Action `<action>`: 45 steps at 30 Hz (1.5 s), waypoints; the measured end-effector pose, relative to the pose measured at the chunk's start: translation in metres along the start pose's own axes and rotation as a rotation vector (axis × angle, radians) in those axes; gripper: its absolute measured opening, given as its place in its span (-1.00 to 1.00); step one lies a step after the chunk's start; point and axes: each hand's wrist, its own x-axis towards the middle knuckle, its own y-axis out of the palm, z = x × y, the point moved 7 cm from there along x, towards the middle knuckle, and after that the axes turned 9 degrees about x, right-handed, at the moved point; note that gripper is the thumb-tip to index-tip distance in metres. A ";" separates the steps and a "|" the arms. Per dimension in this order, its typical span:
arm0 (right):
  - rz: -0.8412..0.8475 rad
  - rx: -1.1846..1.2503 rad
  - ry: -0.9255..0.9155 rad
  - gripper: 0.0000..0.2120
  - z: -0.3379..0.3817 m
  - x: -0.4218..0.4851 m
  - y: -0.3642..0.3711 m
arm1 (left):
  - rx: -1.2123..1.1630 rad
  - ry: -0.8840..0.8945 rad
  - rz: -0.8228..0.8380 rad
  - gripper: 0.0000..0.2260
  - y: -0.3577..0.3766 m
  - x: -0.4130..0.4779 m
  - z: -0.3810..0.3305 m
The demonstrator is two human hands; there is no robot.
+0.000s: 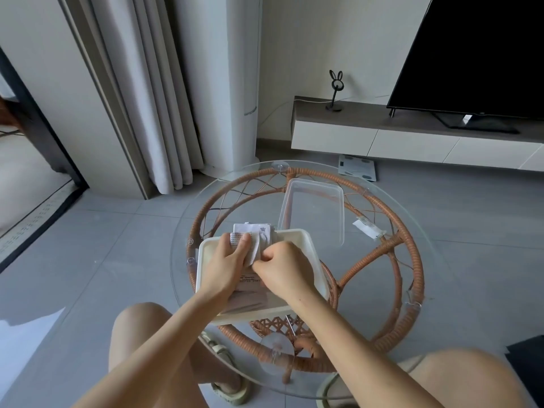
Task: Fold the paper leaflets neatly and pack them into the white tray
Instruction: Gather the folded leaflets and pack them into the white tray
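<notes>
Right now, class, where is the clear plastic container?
In the head view, the clear plastic container lies on the round glass table, just beyond the far right corner of the white tray.

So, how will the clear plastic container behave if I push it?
The clear plastic container looks thin-walled and empty, so it is probably light. On the smooth glass table it would likely slide easily. It sits low and wide, so it should not tip.
</notes>
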 end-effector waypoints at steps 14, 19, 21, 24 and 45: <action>-0.232 -0.914 0.148 -0.76 -0.131 0.068 -0.149 | -0.095 -0.063 0.065 -0.80 0.004 0.005 0.011; -0.309 -0.912 0.076 -0.78 -0.116 0.067 -0.154 | -0.095 -0.051 0.063 -0.79 0.005 0.004 0.010; -0.622 -0.379 0.039 -0.84 -0.092 0.050 -0.169 | -0.067 -0.026 0.047 -0.79 0.004 0.004 0.008; -0.476 0.692 0.079 -0.84 -0.060 0.023 -0.120 | -0.068 -0.027 0.044 -0.78 0.005 0.005 0.009; -0.051 0.637 0.011 -0.47 -0.024 0.013 -0.012 | -0.235 0.127 0.283 -0.69 0.010 -0.009 -0.011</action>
